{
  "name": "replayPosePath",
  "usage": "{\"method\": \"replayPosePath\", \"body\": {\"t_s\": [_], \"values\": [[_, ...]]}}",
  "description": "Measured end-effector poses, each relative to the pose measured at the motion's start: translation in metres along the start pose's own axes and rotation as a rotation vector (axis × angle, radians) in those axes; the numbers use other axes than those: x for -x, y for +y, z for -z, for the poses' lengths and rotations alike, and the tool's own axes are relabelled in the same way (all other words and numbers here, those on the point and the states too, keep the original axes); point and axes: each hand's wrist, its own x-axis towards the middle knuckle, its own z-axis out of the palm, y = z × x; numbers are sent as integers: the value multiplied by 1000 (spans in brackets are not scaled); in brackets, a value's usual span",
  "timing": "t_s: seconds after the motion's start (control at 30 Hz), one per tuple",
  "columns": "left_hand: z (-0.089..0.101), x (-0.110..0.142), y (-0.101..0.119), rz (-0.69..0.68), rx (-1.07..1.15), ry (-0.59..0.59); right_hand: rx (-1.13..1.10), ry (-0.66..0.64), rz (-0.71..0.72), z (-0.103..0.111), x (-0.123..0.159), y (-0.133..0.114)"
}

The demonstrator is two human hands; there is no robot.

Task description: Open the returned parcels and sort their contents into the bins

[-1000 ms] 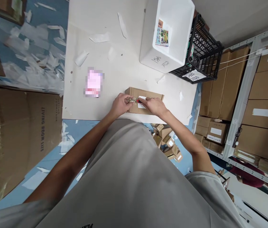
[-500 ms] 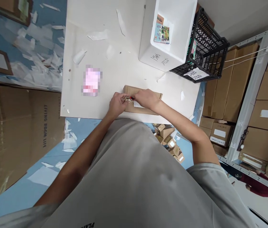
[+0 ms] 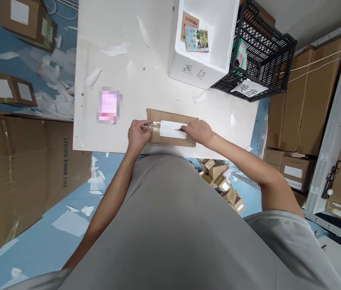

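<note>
A flat brown cardboard parcel (image 3: 188, 123) with a white label (image 3: 172, 129) lies near the front edge of the white table (image 3: 134, 84). My left hand (image 3: 138, 135) rests at the parcel's left end, fingers pinched on the end of a clear tape strip (image 3: 154, 126). My right hand (image 3: 199, 131) is closed on a small red-tipped tool (image 3: 182, 129) at the label's right edge, over the parcel.
A white foam box (image 3: 200, 68) holding colourful cards and a black plastic crate (image 3: 261, 48) stand at the table's back right. A pink blurred item (image 3: 108, 106) lies left. Paper scraps litter table and blue floor. Cardboard cartons fill shelves at right; a large carton stands left.
My right hand has slid from the parcel's left end toward its right, and the white label now shows. My left hand stays pinched at the left end.
</note>
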Motion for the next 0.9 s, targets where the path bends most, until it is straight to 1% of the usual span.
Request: {"method": "replayPosePath", "body": {"t_s": [0.07, 0.13, 0.2, 0.27, 0.3, 0.33, 0.4, 0.47, 0.57, 0.73, 0.83, 0.9], "values": [[0, 4, 2, 4, -17, 10, -2, -19, -44, -17, 14, 24], [0, 9, 7, -3, -30, 20, -9, -27, -74, -33, 25, 41], [-2, 15, 14, -33, -65, 58, -20, -24, -68, -45, 31, 50], [-6, 21, 23, -111, -121, 90, -29, -17, -48, -52, 32, 51], [-10, 23, 28, -169, -147, 77, -36, -18, -41, -53, 32, 49], [-15, 25, 32, -234, -170, 39, -45, -16, -34, -52, 31, 47], [-25, 26, 38, -350, -212, -80, -68, -8, -28, -50, 31, 43], [-34, 25, 40, -407, -255, -175, -97, 2, -30, -48, 34, 42], [-42, 21, 37, -411, -292, -215, -140, -2, -47, -48, 41, 46], [-43, 20, 31, -425, -344, -192, -146, -49, -83, -58, 47, 58], [-44, 21, 29, -417, -346, -176, -127, -16, -42, -70, 43, 66], [-44, 21, 28, -404, -346, -173, -140, 20, -22, -84, 40, 75]]}}
